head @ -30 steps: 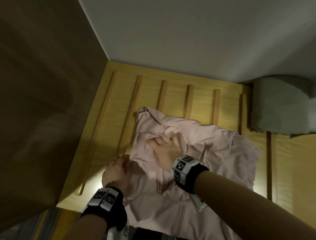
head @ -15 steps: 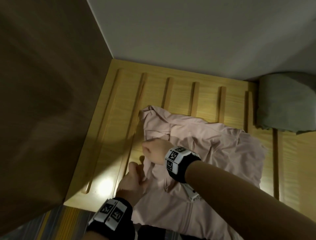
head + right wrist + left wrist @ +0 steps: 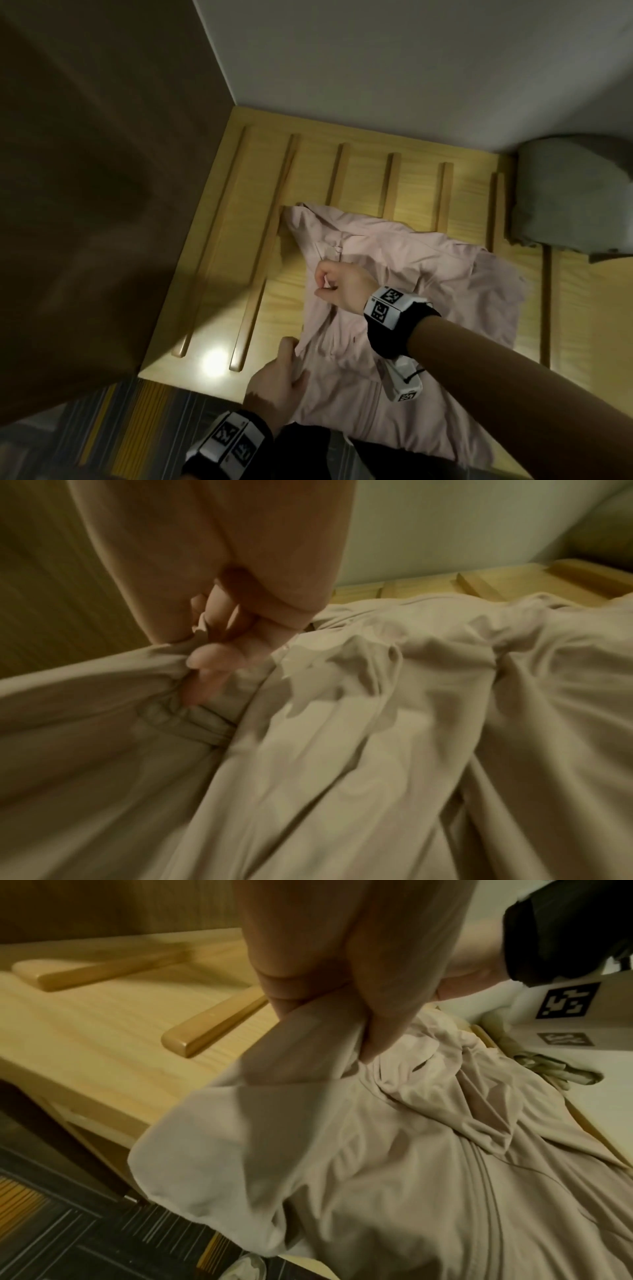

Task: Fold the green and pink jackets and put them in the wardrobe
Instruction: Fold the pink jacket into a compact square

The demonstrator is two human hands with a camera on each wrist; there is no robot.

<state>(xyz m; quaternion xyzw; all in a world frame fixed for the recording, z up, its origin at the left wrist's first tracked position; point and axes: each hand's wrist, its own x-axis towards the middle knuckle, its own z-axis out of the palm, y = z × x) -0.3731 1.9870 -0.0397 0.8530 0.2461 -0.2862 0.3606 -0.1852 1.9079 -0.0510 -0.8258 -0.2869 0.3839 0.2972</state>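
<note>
The pink jacket lies crumpled on the slatted wooden shelf, its lower part hanging over the front edge. My right hand grips a bunch of the fabric near the jacket's left side; the right wrist view shows the fingers curled into the pink jacket. My left hand pinches the jacket's left edge near the shelf front, with cloth squeezed between thumb and fingers in the left wrist view. The folded green jacket rests at the shelf's far right.
A brown wardrobe side panel rises on the left and a pale back wall behind the shelf. Raised wooden slats run front to back. Striped carpet lies below the shelf's front edge.
My right hand went from lying flat on the jacket to gripping its fabric. My left hand shifted right along the front edge and pinched the cloth. The jacket's left side is bunched inward.
</note>
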